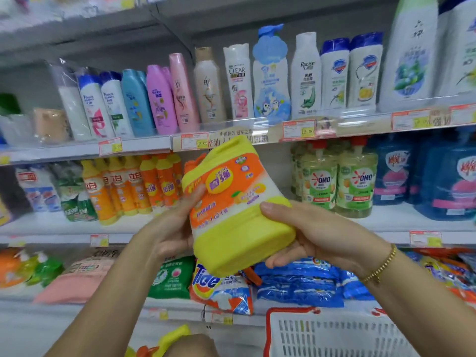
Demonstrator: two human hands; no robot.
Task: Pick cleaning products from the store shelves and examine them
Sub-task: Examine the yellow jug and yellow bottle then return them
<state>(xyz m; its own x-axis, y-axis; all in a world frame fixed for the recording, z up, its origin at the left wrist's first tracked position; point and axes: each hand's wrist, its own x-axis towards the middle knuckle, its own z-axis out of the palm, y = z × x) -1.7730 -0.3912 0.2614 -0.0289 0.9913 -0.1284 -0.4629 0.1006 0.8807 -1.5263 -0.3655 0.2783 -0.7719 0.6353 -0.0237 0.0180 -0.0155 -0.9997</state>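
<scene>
**Now both our hands hold the yellow detergent jug**

Together we hold the yellow detergent jug at the centre of the frame, off the shelves and in front of the middle one. It is tilted, with its label facing us and its base pointing to the lower right. Our left hand grips the jug's left side, thumb pressed on the orange label. Our right hand cups the base, thumb on the front and fingers curled underneath. A gold bracelet sits on the right wrist.

Across the upper part of the frame stand shampoo bottles in a row. At the middle left are orange bottles, and at the middle right two green OMO bottles. Below the jug lies a Tide bag, with blue packs just beside it. A white basket with a red rim fills the lower right.
</scene>
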